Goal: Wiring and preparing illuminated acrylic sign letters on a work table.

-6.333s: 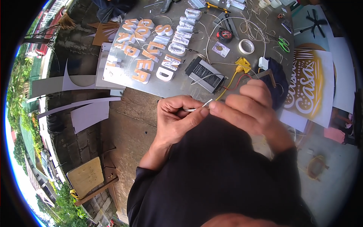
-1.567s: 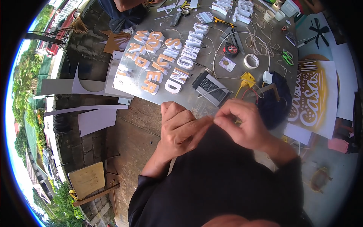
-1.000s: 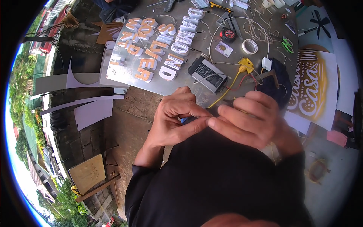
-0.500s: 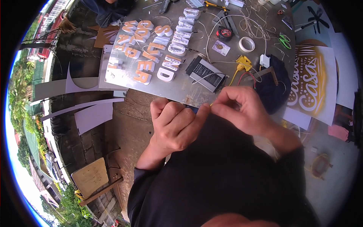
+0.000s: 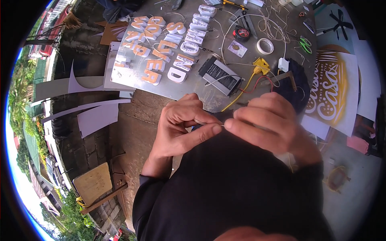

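Left hand [image 5: 181, 128] is pinching a thin wire [image 5: 198, 121], thumb to forefinger, near the table [image 5: 191, 90] edge. Right fingertips [image 5: 228, 124] are meeting its tip; can't tell if that grip's closing on it.

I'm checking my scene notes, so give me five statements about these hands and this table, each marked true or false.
1. The left hand pinches a thin wire. True.
2. The right hand grips the green-handled tool. False: the green-handled tool lies on the table.
3. The tape roll lies on the table. True.
4. The tape measure is right of the tape roll. False: the tape measure is left of it.
5. The two hands' fingertips are close together. True.
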Tool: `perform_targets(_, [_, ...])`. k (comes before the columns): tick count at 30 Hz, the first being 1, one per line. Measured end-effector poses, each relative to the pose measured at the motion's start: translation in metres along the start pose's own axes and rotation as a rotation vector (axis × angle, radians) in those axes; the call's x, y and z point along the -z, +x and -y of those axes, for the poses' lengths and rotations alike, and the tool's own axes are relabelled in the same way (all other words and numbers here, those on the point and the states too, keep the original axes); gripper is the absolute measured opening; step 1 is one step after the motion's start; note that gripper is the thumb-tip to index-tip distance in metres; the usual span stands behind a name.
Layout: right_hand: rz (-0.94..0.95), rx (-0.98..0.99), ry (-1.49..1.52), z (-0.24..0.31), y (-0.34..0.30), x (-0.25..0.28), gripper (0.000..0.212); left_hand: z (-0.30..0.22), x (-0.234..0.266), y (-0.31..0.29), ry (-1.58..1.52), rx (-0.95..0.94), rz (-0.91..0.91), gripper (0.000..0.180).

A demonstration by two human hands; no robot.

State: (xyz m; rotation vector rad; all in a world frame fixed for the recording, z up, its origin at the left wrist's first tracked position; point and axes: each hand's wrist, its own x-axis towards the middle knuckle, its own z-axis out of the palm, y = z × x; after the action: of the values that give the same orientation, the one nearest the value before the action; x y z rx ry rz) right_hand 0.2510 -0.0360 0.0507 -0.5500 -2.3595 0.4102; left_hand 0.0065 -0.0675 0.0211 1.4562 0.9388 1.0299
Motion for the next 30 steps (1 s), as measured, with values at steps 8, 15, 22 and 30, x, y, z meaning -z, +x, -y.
perform_targets(8, [-0.090,0.210,-0.143,-0.004,0.001,-0.014,0.011,0.000,-0.003,0.001,-0.023,0.058,0.041,0.010])
perform_targets(15, [0.029,-0.381,0.346,-0.010,0.000,-0.023,0.005,0.002,-0.010,0.006,0.746,-0.445,-0.112,0.022])
perform_targets(22, [0.231,-1.019,0.936,-0.014,-0.014,-0.024,0.017,0.017,-0.017,-0.001,0.846,-0.483,-0.113,0.026])
perform_targets(30, [0.003,-0.015,0.127,0.003,-0.015,-0.016,0.027,0.041,-0.013,-0.017,-0.209,0.118,-0.028,0.013])
